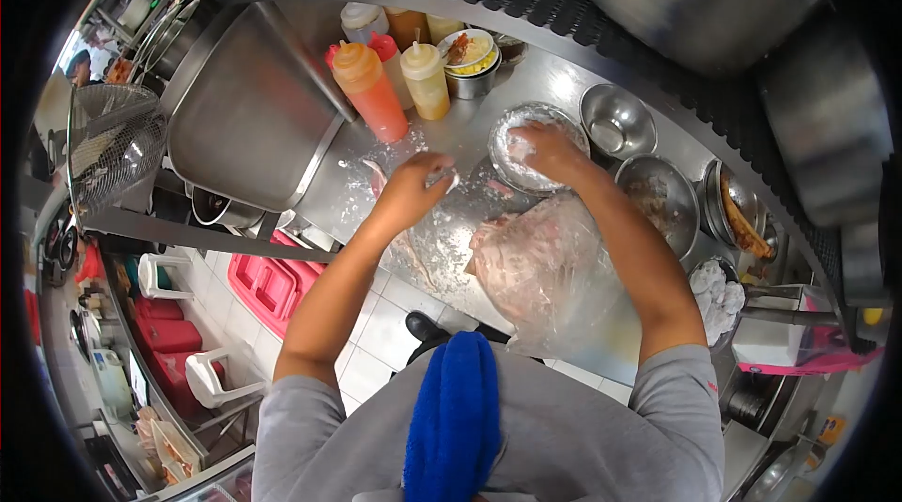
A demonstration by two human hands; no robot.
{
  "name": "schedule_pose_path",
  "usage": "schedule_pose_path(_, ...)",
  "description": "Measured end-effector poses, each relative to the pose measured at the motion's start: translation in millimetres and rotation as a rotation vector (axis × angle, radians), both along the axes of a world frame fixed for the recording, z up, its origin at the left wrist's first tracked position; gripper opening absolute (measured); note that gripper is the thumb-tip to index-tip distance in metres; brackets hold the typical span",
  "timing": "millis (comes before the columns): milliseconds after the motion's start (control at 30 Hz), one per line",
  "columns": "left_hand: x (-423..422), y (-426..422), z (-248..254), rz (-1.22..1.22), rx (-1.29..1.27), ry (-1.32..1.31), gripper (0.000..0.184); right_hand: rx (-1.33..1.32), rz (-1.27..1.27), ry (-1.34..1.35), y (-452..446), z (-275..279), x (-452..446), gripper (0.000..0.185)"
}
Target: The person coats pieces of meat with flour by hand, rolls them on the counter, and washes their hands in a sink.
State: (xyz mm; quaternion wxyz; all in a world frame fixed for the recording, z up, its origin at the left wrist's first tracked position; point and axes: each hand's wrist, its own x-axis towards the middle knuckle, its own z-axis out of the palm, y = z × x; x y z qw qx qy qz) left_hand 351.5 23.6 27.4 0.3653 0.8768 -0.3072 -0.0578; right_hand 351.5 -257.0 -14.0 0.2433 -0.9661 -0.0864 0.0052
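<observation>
My right hand [548, 151] is in a metal bowl of white flour [537, 117], its fingers curled into the powder and their tips coated white. My left hand [418, 187] hovers over the floured steel counter, thumb and fingers bent but apart, with white powder on the fingertips. Just left of it lies a thin strip of raw meat [376, 178], partly hidden by the hand. Another thin strip [413, 258] lies nearer me. A clear plastic bag of pale raw meat [540, 258] rests between my forearms. A small pink scrap [500, 188] sits beside the bowl.
Squeeze bottles [371, 89] and a container of chopped toppings [470, 51] stand at the back. An empty metal bowl [617, 122] and a used bowl [658, 206] are right. A metal tray [249, 108] is left. A perforated shelf [601, 18] with large pots overhangs the counter.
</observation>
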Motion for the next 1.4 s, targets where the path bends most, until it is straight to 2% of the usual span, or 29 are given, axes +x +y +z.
schedule_pose_path(33,-9,11,-4,0.048,-0.068,0.104,0.030,-0.086,0.162,-0.177,-1,-13,-2,0.045)
schedule_pose_path(67,-17,19,-8,0.098,-0.136,0.208,0.028,-0.089,0.168,-0.176,-1,-14,-4,0.045)
schedule_pose_path(133,-33,33,-14,0.118,-0.173,0.268,0.027,-0.258,0.133,0.117,2,-14,-3,0.054)
schedule_pose_path(167,-40,38,-17,0.132,-0.209,0.329,0.025,-0.311,0.073,0.113,5,-13,-1,0.053)
schedule_pose_path(200,-46,40,-22,0.138,-0.213,0.329,0.025,-0.315,0.079,0.113,6,-12,2,0.053)
schedule_pose_path(267,-55,43,-30,0.169,-0.286,0.345,0.026,-0.265,-0.109,0.272,8,-3,4,0.059)
schedule_pose_path(300,-57,44,-33,0.164,-0.310,0.368,0.025,-0.162,-0.099,0.337,9,15,2,0.068)
schedule_pose_path(333,-59,45,-35,0.166,-0.313,0.373,0.025,-0.166,-0.097,0.341,7,25,1,0.068)
schedule_pose_path(400,-63,44,-35,0.153,-0.335,0.392,0.025,-0.131,0.044,0.280,-3,35,-3,0.073)
schedule_pose_path(533,-63,37,-35,0.132,-0.355,0.400,0.024,-0.201,0.265,-0.050,-15,-7,-10,0.071)
schedule_pose_path(667,-52,13,-24,0.089,-0.344,0.455,0.024,-0.248,0.197,-0.061,-9,-18,-11,0.062)
schedule_pose_path(733,-44,-6,-17,0.070,-0.331,0.482,0.024,-0.153,0.086,-0.106,-12,-25,-9,0.055)
schedule_pose_path(767,-39,-19,-13,0.124,-0.498,0.688,0.026,-0.151,0.083,-0.110,-13,-22,-9,0.055)
schedule_pose_path(800,-32,-34,-10,0.177,-0.665,0.891,0.028,-0.038,0.055,-0.106,-15,-13,-9,0.054)
schedule_pose_path(833,-25,-49,-12,0.172,-0.665,0.886,0.028,0.072,0.030,-0.102,-17,-3,-9,0.054)
schedule_pose_path(867,-15,-64,-19,0.219,-0.787,0.976,0.031,0.070,0.028,-0.109,-17,8,-9,0.054)
schedule_pose_path(900,-7,-79,-26,0.267,-0.909,1.067,0.034,0.183,-0.003,-0.099,-15,19,-11,0.055)
schedule_pose_path(933,1,-94,-30,0.264,-0.908,1.063,0.034,0.296,-0.033,-0.089,-13,29,-14,0.056)
schedule_pose_path(1000,16,-120,-37,0.320,-1.013,1.340,0.041,0.315,-0.025,-0.110,-8,40,-18,0.057)
schedule_pose_path(1033,21,-129,-40,0.314,-1.010,1.339,0.041,0.318,0.004,-0.145,-4,42,-21,0.057)
schedule_pose_path(1100,29,-144,-44,0.114,-1.210,1.485,0.044,0.296,0.047,-0.130,1,43,-26,0.056)
schedule_pose_path(1133,30,-150,-48,0.110,-1.204,1.488,0.044,0.297,0.041,-0.132,3,43,-29,0.056)
schedule_pose_path(1200,32,-158,-52,0.314,-1.017,1.380,0.046,0.191,0.026,-0.075,9,50,-35,0.064)
schedule_pose_path(1233,32,-160,-55,0.313,-1.010,1.384,0.046,0.177,0.047,-0.070,8,46,-33,0.067)
schedule_pose_path(1333,30,-160,-55,0.417,-0.842,1.301,0.048,0.137,-0.014,-0.029,8,34,-30,0.062)
schedule_pose_path(1400,33,-165,-56,0.485,-0.692,1.142,0.051,0.066,0.007,0.000,5,37,-27,0.060)
